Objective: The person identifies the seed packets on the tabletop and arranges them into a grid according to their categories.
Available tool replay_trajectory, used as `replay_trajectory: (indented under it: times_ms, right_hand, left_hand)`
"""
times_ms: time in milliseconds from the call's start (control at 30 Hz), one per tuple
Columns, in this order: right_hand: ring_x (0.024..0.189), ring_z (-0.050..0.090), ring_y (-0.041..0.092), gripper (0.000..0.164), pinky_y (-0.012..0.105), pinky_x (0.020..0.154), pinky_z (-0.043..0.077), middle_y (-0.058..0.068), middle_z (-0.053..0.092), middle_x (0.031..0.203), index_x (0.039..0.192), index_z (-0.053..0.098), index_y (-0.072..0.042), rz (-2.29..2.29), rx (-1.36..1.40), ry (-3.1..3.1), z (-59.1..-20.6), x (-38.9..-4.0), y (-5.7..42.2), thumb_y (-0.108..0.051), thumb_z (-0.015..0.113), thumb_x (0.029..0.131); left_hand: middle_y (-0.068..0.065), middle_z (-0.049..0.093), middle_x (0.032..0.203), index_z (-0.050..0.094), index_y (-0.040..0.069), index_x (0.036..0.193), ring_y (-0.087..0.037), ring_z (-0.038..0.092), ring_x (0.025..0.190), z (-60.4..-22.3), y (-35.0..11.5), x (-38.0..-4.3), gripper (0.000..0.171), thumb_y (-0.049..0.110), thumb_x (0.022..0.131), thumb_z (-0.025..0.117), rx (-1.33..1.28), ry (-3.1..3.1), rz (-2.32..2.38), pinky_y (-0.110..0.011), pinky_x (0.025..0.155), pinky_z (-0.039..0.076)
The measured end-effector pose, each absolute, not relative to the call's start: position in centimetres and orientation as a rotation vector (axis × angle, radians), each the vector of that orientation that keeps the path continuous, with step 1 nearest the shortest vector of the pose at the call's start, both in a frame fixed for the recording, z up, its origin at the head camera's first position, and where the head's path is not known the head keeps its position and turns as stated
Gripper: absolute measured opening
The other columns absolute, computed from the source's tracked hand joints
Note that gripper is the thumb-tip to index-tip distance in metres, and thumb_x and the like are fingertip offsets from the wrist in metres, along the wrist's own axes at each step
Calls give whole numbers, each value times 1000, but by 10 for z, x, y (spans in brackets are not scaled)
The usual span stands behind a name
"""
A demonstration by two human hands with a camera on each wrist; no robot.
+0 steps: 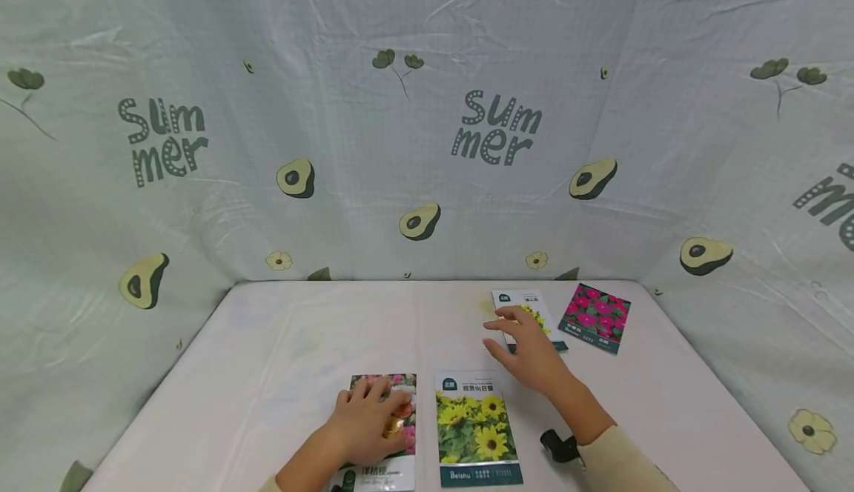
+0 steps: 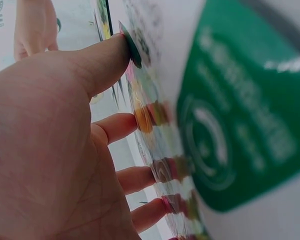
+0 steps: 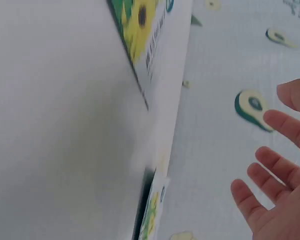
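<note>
My left hand rests on a flower seed packet with pink and orange blooms, lying at the front of the table. In the left wrist view its fingertips and thumb touch the packet's glossy face, spread apart. Just right of it lies a sunflower seed packet. My right hand hovers over a white seed packet with yellow flowers at the back, partly covering it. The right wrist view shows the right hand's fingers apart and loosely bent, with nothing held.
To the right of the white packet, a seed packet with magenta flowers lies tilted. A black wrist camera sits on the right wrist. A patterned curtain hangs behind and beside the white table.
</note>
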State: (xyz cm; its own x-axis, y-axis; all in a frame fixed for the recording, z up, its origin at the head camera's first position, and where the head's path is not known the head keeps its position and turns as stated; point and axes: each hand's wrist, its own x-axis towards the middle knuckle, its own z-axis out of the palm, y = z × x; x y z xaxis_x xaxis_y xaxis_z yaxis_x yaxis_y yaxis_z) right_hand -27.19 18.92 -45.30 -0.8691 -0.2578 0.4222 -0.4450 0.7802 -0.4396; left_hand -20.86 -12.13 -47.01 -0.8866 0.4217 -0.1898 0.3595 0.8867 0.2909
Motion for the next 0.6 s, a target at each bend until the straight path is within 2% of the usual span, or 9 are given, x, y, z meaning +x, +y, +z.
replay_trajectory:
  times_ms: [167, 433, 600]
  right_hand:
    - [127, 59, 36, 32, 54, 99, 52, 17, 60, 139, 122, 75, -9, 776, 526, -2558, -452, -292, 200, -24, 77, 94]
    - [135, 50, 41, 36, 57, 109, 44, 21, 55, 143, 128, 71, -5, 877, 252, -2617, -458, -319, 210, -26, 68, 99]
    - [137, 48, 43, 35, 58, 110, 43, 23, 52, 145, 128, 71, -6, 881, 231, -2662, -464, -333, 218, -27, 67, 100]
  left_hand:
    - [-9, 43, 152, 53, 33, 146, -41, 38, 136, -467, -120, -207, 64, 61, 90, 68, 587, 2807, 354, -67, 99, 34]
    - [-10, 43, 152, 53, 33, 145, -42, 38, 135, -467, -121, -208, 64, 61, 90, 68, 595, 2814, 343, -68, 99, 34]
    - [-10, 43, 153, 53, 36, 146, -42, 38, 136, -473, -123, -209, 65, 66, 90, 64, 610, 2827, 351, -67, 98, 34]
